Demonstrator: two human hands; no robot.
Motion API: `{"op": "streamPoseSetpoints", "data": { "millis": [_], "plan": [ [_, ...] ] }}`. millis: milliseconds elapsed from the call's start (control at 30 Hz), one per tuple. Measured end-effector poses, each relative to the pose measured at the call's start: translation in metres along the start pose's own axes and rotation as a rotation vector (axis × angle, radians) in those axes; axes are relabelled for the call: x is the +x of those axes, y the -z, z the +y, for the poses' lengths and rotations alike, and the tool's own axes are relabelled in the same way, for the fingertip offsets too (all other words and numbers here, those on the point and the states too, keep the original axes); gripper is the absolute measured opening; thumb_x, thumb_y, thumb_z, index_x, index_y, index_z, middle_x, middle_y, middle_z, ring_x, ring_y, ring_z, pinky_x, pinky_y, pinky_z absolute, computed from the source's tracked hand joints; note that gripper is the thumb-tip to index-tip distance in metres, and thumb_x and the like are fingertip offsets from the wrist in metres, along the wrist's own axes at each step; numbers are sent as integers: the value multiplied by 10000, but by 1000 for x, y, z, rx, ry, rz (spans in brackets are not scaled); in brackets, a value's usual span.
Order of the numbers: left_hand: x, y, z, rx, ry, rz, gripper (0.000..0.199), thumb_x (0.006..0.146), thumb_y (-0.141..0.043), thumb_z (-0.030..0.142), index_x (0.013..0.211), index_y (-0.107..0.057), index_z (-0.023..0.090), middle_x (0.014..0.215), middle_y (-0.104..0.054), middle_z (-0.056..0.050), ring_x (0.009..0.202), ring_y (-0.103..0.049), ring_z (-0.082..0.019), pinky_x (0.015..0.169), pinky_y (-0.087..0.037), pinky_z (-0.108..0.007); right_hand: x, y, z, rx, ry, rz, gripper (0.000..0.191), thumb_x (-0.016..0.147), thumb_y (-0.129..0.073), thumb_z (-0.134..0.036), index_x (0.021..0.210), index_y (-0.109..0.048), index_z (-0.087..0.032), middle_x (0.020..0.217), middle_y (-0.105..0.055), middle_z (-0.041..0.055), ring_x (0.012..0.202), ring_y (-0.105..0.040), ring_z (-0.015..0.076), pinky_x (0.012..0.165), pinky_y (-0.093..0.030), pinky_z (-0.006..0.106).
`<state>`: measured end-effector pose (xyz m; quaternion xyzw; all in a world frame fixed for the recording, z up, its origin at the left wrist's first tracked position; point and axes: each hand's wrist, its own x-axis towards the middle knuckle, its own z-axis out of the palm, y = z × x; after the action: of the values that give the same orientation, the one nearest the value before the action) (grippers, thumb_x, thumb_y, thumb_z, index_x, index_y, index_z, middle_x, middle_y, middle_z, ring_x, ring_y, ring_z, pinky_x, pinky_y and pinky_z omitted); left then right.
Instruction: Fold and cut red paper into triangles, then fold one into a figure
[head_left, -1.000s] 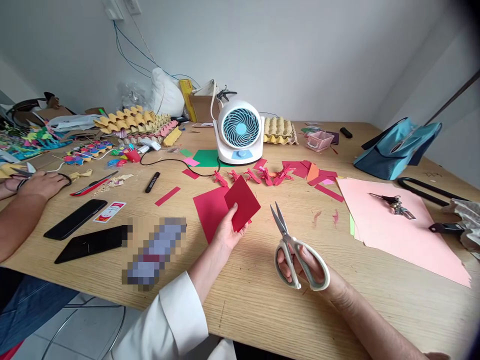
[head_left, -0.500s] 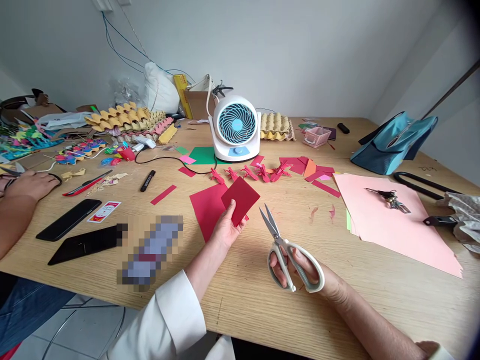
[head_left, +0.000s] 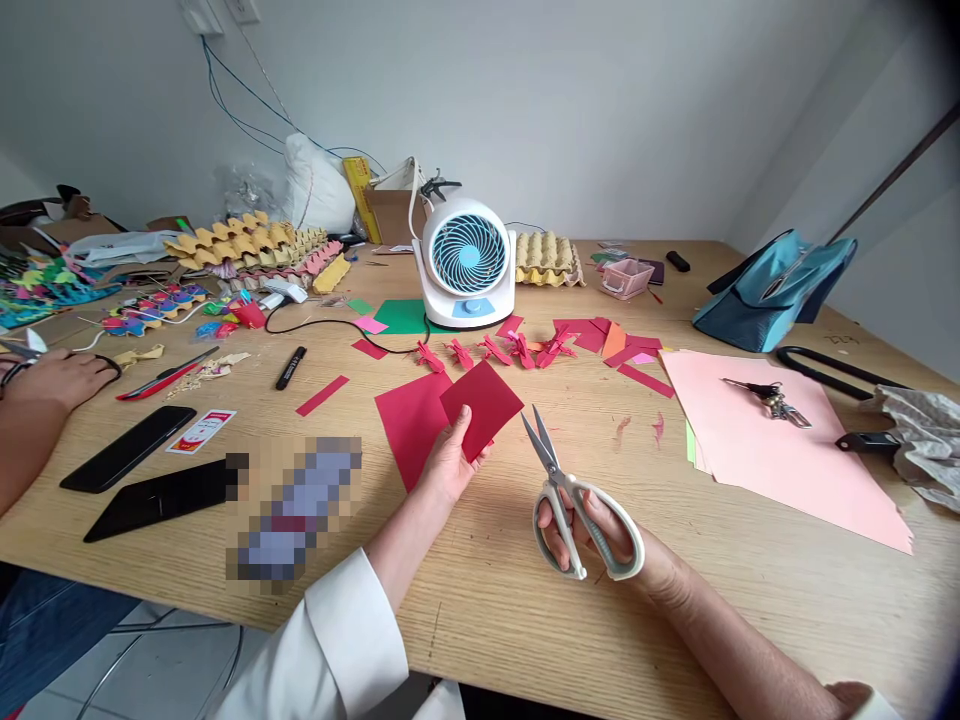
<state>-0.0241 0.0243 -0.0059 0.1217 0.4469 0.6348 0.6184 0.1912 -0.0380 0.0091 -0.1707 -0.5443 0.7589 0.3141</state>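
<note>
Between thumb and fingers, my left hand point(head_left: 452, 455) pinches a red piece of paper point(head_left: 484, 408), tilted up off the table. My right hand point(head_left: 592, 530) grips a pair of scissors point(head_left: 553, 470) with cream handles; the blades are slightly apart and point up beside the paper's right corner, not touching it. A larger red sheet point(head_left: 405, 420) lies on the table, partly hidden by my left hand and the held paper. Beyond it stands a row of several small red folded paper pieces point(head_left: 495, 349).
A white fan point(head_left: 469, 262) stands behind the folded pieces. Red scraps point(head_left: 589, 335) lie right of it. Keys point(head_left: 776, 400) rest on pink sheets point(head_left: 750, 450). Left are a black marker point(head_left: 291, 368), phones point(head_left: 127, 448) and another person's hand point(head_left: 67, 378). A blue bag point(head_left: 776, 290) is at the right.
The camera view has shifted slightly. The held red paper has turned a little in my left hand, its right corner now nearer the scissors' tips. Both hands keep their grip.
</note>
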Motion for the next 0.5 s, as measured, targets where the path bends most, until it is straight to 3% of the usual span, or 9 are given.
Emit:
{"op": "streamPoseSetpoints", "data": {
  "millis": [500],
  "plan": [
    [2,2,-1,56,4,-57,404,646,-827,459,904,-670,190,772,-695,-7,561,-599,-85,449,-440,-189,1,0,-2,13,2,33,523,943,-365,-613,971,-565,-131,656,-568,38,561,-504,133,551,-381,271]
  ]
}}
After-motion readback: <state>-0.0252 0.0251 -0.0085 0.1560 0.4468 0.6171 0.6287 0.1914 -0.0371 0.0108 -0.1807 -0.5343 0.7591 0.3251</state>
